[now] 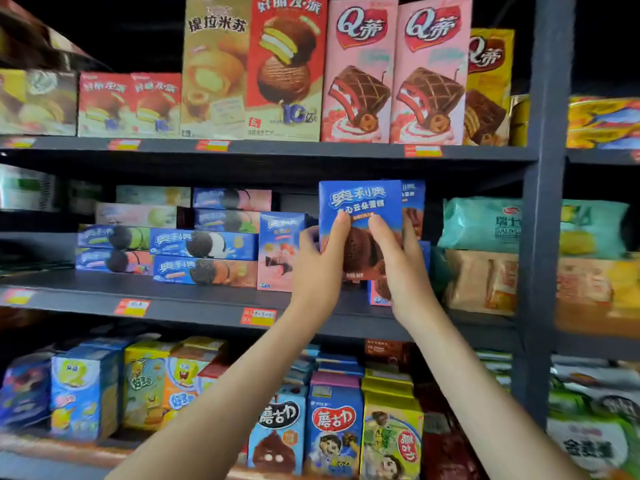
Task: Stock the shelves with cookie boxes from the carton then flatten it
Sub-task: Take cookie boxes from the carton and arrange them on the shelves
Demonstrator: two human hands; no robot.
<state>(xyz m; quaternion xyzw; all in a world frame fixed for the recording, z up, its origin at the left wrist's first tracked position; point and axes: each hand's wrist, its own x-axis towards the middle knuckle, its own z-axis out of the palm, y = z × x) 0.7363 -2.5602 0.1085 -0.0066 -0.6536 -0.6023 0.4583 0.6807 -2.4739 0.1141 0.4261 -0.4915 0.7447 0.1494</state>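
- Two bare forearms reach up and forward; the left hand (318, 268) and the right hand (405, 268) both grasp one upright blue cardboard cookie box (360, 206); both thumbs press its front face, and the other fingers wrap round its side edges.
- The box is held in the air; its lower edge is above the board of the dark grey metal middle shelf (207, 299).
- Just left of the left fingers stands one pink-and-blue upright box (280, 251).
- Behind the right fingers are two more blue boxes of the same print: a rear blue box (414, 199) showing above them, and a low blue box (377, 296) below the right palm.
- Further left of the left fingers lie long flat blue boxes (204, 258); four in the two front piles; those behind are too blurred to count.
- Bare board runs in front of those piles; a gap lies under the held box.
- Three red-and-yellow price tags (131, 306) sit on the shelf's front edge; right of the right fingers rises one grey upright post (543, 202).
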